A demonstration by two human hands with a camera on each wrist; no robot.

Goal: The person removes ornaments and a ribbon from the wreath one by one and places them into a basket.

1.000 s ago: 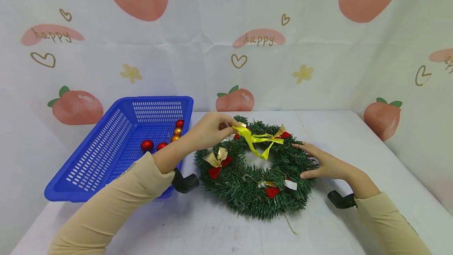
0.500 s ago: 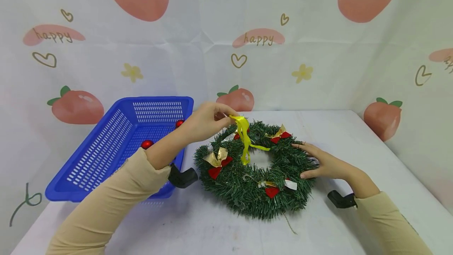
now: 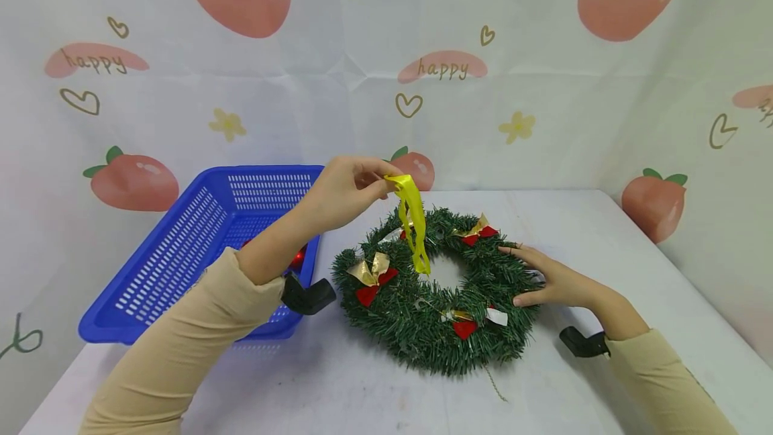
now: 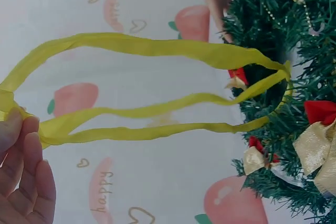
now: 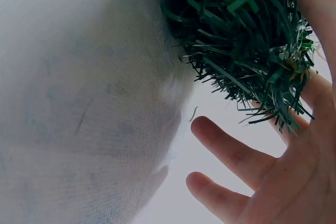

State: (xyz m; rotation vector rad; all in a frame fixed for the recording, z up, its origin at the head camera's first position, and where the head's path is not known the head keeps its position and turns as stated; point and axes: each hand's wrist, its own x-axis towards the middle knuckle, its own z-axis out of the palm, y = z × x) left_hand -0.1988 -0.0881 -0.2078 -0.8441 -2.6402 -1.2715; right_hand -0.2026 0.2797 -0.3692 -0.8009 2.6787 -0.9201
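Observation:
Between thumb and fingertips my left hand pinches a yellow ribbon, which hangs in long loops over the wreath. In the left wrist view the ribbon spreads from the pinching left hand toward the wreath's centre hole. The green wreath lies flat on the table, trimmed with several red and gold bows. At its right edge rests my right hand, fingers spread. In the right wrist view the right hand's fingers extend beside the green bristles.
A blue slotted basket stands at the left; red baubles in it are partly hidden by my left arm. A thin gold cord trails from the wreath's front onto the white table. Behind hangs a printed cloth.
My left hand has risen and shifted slightly left, lifting the yellow ribbon so it hangs down instead of lying across the wreath. The right hand and the wreath stay in place.

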